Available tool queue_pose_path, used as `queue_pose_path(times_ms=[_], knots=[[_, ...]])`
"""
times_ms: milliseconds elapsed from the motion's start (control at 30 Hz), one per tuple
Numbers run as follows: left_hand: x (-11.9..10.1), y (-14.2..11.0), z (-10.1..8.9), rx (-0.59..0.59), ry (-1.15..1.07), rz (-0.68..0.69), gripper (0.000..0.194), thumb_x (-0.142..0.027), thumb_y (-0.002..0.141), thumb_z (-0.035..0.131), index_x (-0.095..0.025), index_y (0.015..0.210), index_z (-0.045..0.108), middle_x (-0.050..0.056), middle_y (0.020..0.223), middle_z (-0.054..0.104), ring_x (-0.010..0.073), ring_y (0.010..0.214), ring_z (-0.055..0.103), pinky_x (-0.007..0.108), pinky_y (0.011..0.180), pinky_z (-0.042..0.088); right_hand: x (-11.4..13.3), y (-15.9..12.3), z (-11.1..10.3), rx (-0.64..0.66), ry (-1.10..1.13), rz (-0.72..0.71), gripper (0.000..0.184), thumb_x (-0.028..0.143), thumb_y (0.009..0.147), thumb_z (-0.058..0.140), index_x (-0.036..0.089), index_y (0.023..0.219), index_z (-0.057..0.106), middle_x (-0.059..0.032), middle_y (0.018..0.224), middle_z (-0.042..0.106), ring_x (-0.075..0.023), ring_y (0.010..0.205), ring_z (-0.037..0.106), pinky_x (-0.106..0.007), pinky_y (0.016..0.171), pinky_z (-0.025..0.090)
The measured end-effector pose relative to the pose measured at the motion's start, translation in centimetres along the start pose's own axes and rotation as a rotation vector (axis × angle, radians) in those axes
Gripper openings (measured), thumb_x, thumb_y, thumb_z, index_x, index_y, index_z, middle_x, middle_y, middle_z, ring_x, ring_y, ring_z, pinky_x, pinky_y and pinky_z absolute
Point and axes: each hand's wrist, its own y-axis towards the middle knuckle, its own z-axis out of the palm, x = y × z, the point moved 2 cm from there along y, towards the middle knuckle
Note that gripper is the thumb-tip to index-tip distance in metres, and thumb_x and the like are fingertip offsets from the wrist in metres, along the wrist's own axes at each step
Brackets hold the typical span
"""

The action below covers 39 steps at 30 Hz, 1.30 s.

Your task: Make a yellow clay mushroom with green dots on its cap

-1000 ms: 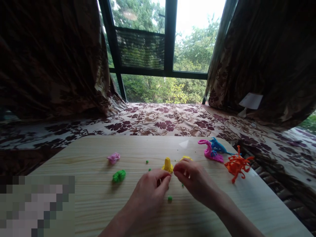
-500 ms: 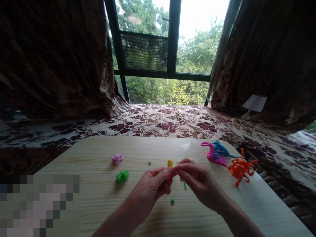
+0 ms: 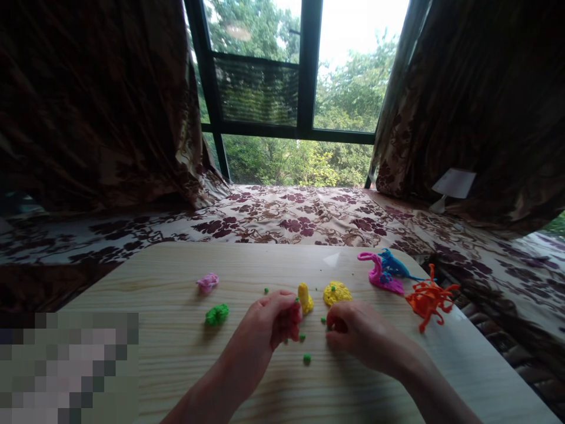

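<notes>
My left hand (image 3: 278,321) is raised over the middle of the table, its thumb and forefinger pinching a tiny green clay bit (image 3: 297,300). Just beyond its fingertips stands a yellow clay piece (image 3: 303,292) with an upright rounded stub. My right hand (image 3: 359,333) is lowered to the tabletop, fingers curled and tips close together; whatever lies between them is hidden. Beyond it is a bumpy yellow clay mound (image 3: 342,294) with a green dot on top. Small green clay crumbs (image 3: 307,358) are scattered between and around both hands.
On the left of the wooden table (image 3: 176,365) lie a pink clay lump (image 3: 207,283) and a green clay lump (image 3: 216,314). At the right edge are a magenta clay figure (image 3: 382,278), a blue one (image 3: 394,264) and an orange many-armed one (image 3: 430,299). A patterned window ledge lies behind.
My hands, which met at the fingertips, have separated. The right one has moved right and down to the table, uncovering the yellow mound. The left has shifted slightly left.
</notes>
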Motion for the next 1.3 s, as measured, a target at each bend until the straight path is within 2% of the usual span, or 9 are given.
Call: queue_pose_path(times_ms=[167, 300, 367, 567, 667, 800, 1000, 1167, 1300], knots=[[-0.1, 0.0, -0.1, -0.077, -0.033, 0.000, 0.029, -0.034, 0.076, 0.050, -0.016, 0.054, 0.047, -0.003, 0.053, 0.045, 0.0081, 0.046, 0.040, 0.024, 0.051, 0.038, 0.4, 0.2, -0.2, -0.038, -0.026, -0.062, 0.013, 0.012, 0.073, 0.051, 0.019, 0.066, 0.059, 0.0009, 0.065, 0.058, -0.0110, 0.061, 0.050, -0.022, 0.056, 0.031], [0.0, -0.1, -0.1, -0.042, 0.062, -0.007, 0.021, -0.033, 0.072, 0.059, -0.012, 0.072, 0.063, 0.004, 0.071, 0.059, 0.0092, 0.058, 0.048, 0.022, 0.055, 0.039, 1.5, 0.5, -0.8, -0.112, 0.111, -0.055, 0.012, 0.014, 0.077, 0.048, 0.019, 0.073, 0.058, 0.0018, 0.064, 0.056, -0.0105, 0.058, 0.048, -0.022, 0.054, 0.032], [0.0, -0.1, -0.2, -0.035, 0.060, -0.001, 0.021, -0.031, 0.070, 0.062, -0.012, 0.080, 0.065, 0.005, 0.075, 0.060, 0.0101, 0.063, 0.050, 0.022, 0.058, 0.039, 2.2, 0.7, -0.8, -0.139, 0.220, -0.085, 0.013, 0.014, 0.079, 0.047, 0.020, 0.080, 0.058, 0.0017, 0.066, 0.057, -0.0105, 0.059, 0.049, -0.021, 0.054, 0.035], [-0.4, -0.3, -0.1, -0.046, 0.045, 0.060, 0.017, -0.029, 0.069, 0.063, -0.013, 0.070, 0.062, 0.000, 0.058, 0.052, 0.0077, 0.055, 0.043, 0.021, 0.055, 0.036, 3.5, 1.3, -0.1, -0.222, 0.416, -0.206, 0.014, 0.017, 0.080, 0.049, 0.020, 0.082, 0.063, -0.0014, 0.075, 0.059, -0.0111, 0.065, 0.053, -0.021, 0.058, 0.040], [-0.6, -0.2, 0.0, -0.088, 0.026, 0.092, 0.023, -0.032, 0.071, 0.061, -0.014, 0.058, 0.056, -0.003, 0.049, 0.045, 0.0074, 0.049, 0.038, 0.021, 0.052, 0.033, 3.4, 1.5, 0.4, -0.218, 0.454, -0.143, 0.012, 0.023, 0.080, 0.052, 0.018, 0.076, 0.062, 0.0002, 0.065, 0.058, -0.0100, 0.056, 0.051, -0.020, 0.051, 0.038], [-0.5, 0.0, 0.0, -0.079, -0.006, 0.098, 0.032, -0.035, 0.075, 0.055, -0.016, 0.050, 0.049, -0.004, 0.046, 0.040, 0.0079, 0.046, 0.035, 0.022, 0.050, 0.032, 3.0, 1.4, 0.7, -0.246, 0.442, -0.034, 0.027, 0.034, 0.082, 0.049, 0.016, 0.064, 0.054, 0.0039, 0.050, 0.045, -0.0074, 0.045, 0.039, -0.019, 0.043, 0.029], [-0.6, -0.2, 0.4, -0.120, 0.015, 0.072, 0.023, -0.034, 0.071, 0.061, -0.015, 0.058, 0.060, -0.003, 0.048, 0.046, 0.0077, 0.047, 0.038, 0.022, 0.053, 0.035, 2.8, 1.5, 1.0, -0.258, 0.457, 0.017, 0.034, 0.039, 0.084, 0.046, 0.016, 0.058, 0.045, 0.0054, 0.050, 0.035, -0.0073, 0.048, 0.031, -0.020, 0.045, 0.025], [-0.4, -0.1, 0.3, -0.071, -0.022, 0.056, 0.017, -0.029, 0.068, 0.064, -0.012, 0.067, 0.066, 0.000, 0.054, 0.054, 0.0078, 0.052, 0.045, 0.021, 0.058, 0.038, 2.7, 1.6, 1.6, -0.170, 0.581, -0.022, 0.016, 0.029, 0.080, 0.052, 0.016, 0.071, 0.055, 0.0020, 0.059, 0.049, -0.0092, 0.054, 0.042, -0.019, 0.049, 0.033], [-0.3, 0.1, -0.3, -0.064, -0.061, 0.020, 0.017, -0.027, 0.069, 0.064, -0.013, 0.077, 0.068, 0.003, 0.063, 0.060, 0.0078, 0.055, 0.048, 0.021, 0.061, 0.040, 3.0, 1.6, 1.3, -0.204, 0.625, -0.103, 0.010, 0.023, 0.079, 0.053, 0.017, 0.081, 0.061, -0.0029, 0.075, 0.057, -0.0125, 0.066, 0.052, -0.021, 0.059, 0.042]])
